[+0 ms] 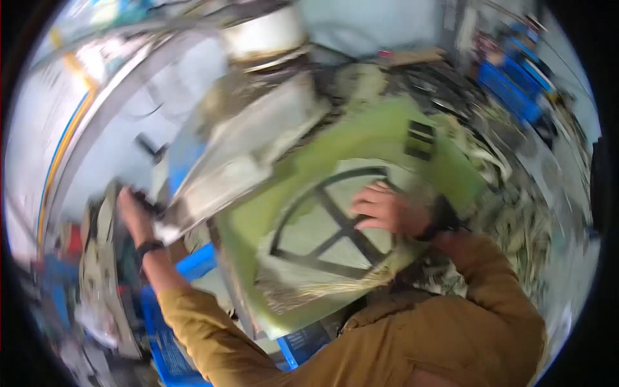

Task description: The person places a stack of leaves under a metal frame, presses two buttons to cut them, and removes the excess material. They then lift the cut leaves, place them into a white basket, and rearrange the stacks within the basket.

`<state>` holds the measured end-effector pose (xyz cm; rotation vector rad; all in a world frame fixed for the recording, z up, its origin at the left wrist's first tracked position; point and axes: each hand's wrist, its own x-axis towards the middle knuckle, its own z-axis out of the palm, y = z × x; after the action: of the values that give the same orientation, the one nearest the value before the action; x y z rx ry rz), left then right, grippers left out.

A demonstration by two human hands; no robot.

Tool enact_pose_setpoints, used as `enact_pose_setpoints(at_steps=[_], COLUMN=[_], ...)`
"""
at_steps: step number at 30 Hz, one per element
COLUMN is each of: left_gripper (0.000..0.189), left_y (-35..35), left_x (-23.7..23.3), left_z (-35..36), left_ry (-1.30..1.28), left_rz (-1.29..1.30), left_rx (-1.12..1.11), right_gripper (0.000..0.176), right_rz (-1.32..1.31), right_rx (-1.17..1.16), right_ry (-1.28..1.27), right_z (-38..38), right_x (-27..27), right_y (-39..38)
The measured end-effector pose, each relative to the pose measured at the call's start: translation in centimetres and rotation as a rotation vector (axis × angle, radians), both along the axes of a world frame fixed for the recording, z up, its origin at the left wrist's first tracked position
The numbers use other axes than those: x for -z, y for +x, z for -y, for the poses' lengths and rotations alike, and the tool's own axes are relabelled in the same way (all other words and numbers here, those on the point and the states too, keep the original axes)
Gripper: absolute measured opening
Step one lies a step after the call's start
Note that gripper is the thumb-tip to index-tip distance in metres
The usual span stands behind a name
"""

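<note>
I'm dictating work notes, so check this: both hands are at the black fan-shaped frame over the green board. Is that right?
Not quite: only the right hand is at the black fan-shaped frame over the green board. The head view shows the left hand stretched out to the side, away from it.
</note>
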<state>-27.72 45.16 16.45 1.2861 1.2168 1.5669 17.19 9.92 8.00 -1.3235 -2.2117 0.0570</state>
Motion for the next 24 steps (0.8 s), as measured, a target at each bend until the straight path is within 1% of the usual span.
enact_pose_setpoints(at_steps=[1,2,4,5,6,7,8,10,11,12,14,15,16,18,19,20,21,22,23,24], left_gripper=[0.024,0.027,0.029,0.029,0.03,0.029,0.03,0.032,0.035,0.039,0.042,0.045,0.044,0.05,0.061,0.066,0.062,0.053,0.044,0.039], left_y=[-1.1,0.8,1.6,1.5,1.1,0.6,0.3,2.5,4.5,4.9,6.5,6.5,6.2,7.7,7.7,7.2,7.0,6.8,8.2,12.6], left_x=[0.6,0.5,0.0,0.2,0.6,0.7,1.1,0.2,-0.4,-0.5,-1.1,-1.2,-1.5,-2.2,-2.0,-1.6,-1.5,-1.8,1.4,1.5], left_z=[-1.6,0.6,3.6,4.5,5.6,6.8,8.2,14.7,18.0,20.8,25.9,27.5,28.8,30.2,29.9,29.2,28.5,28.0,27.0,29.7], left_ry=[-0.039,0.111,0.181,0.191,0.205,0.197,0.207,0.227,0.208,0.165,0.164,0.083,0.167,0.378,0.355,0.33,0.253,0.053,0.258,0.156], left_rz=[0.033,0.016,-0.012,-0.021,-0.031,-0.137,-0.206,-0.31,-0.346,-0.362,-0.277,-0.203,-0.281,-0.37,-0.522,-0.724,-0.55,-0.472,-0.638,-0.251], left_rx=[0.042,-0.03,-0.088,-0.088,-0.1,-0.144,-0.189,-0.216,-0.303,-0.224,-0.139,-0.237,-0.208,-0.335,-0.537,-0.631,-0.359,-0.02,-0.366,-0.252], right_gripper=[0.033,0.03,0.024,0.024,0.018,0.013,0.013,0.01,0.01,0.01,0.01,0.012,0.012,0.025,0.038,0.05,0.059,0.069,0.075,0.062], right_rz=[0.011,-0.039,-0.208,-0.216,-0.32,-0.426,-0.439,-0.565,-0.614,-0.628,-0.619,-0.6,-0.611,-0.533,-0.512,-0.49,-0.504,-0.515,-0.505,-0.657], right_rx=[0.053,0.12,0.21,0.216,0.229,0.231,0.211,0.246,0.228,0.199,0.147,0.103,0.081,-0.049,-0.099,-0.15,-0.206,-0.26,-0.31,-0.382], right_ry=[0.08,0.117,0.177,0.185,0.177,0.165,0.167,0.15,0.148,0.148,0.117,0.103,0.103,0.182,0.194,0.208,0.232,0.256,0.123,0.096], right_z=[0.5,1.3,3.1,4.0,5.0,5.7,6.4,7.8,8.6,9.3,10.3,10.7,10.9,10.7,10.6,10.2,9.5,9.0,8.9,8.2], right_x=[0.6,0.4,0.6,1.1,1.7,2.2,2.5,2.9,2.5,2.1,1.0,0.2,-0.8,-3.3,-4.7,-5.8,-6.4,-7.0,-7.6,-7.4], right_y=[0.1,-0.3,-1.3,-1.5,-1.6,-1.5,-1.1,-0.4,0.0,0.3,0.9,1.2,1.2,0.5,0.1,-0.5,-1.3,-2.1,-2.7,-4.1])
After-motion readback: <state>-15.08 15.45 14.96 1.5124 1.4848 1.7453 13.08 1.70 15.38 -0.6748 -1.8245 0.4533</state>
